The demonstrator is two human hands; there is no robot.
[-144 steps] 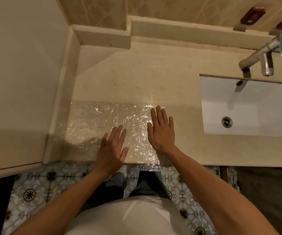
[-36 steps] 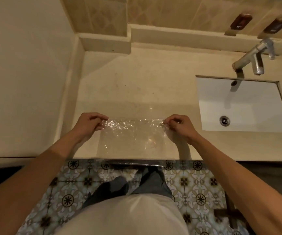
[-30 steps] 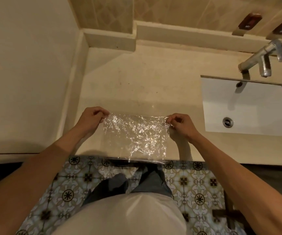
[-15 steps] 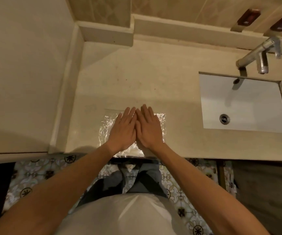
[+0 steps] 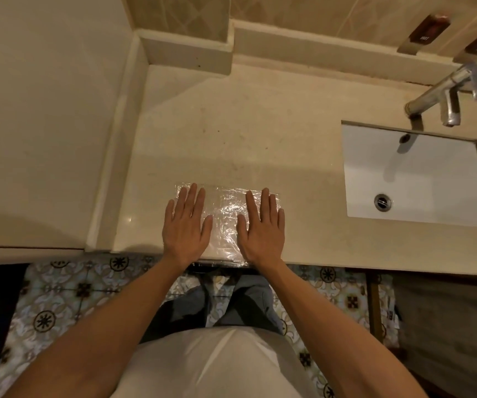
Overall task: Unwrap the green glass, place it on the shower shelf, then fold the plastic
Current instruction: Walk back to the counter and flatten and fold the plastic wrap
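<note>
A folded sheet of clear, crinkled plastic [image 5: 225,214] lies flat on the beige counter [image 5: 245,133] at its front edge, slightly overhanging. My left hand [image 5: 187,225] rests palm down on the plastic's left part, fingers spread. On its right part my right hand [image 5: 263,226] lies flat in the same way. A strip of shiny plastic shows between the two hands. The green glass is not in view.
A white sink basin [image 5: 415,179] with a drain is sunk into the counter at the right, under a chrome tap [image 5: 444,93]. A raised ledge [image 5: 185,50] runs along the back wall. A beige wall [image 5: 44,110] closes the left. Patterned floor tiles [image 5: 67,297] lie below.
The plastic was held up by its top corners, then laid down folded smaller. My hands pressed together at its middle and have now slid apart toward its sides.
</note>
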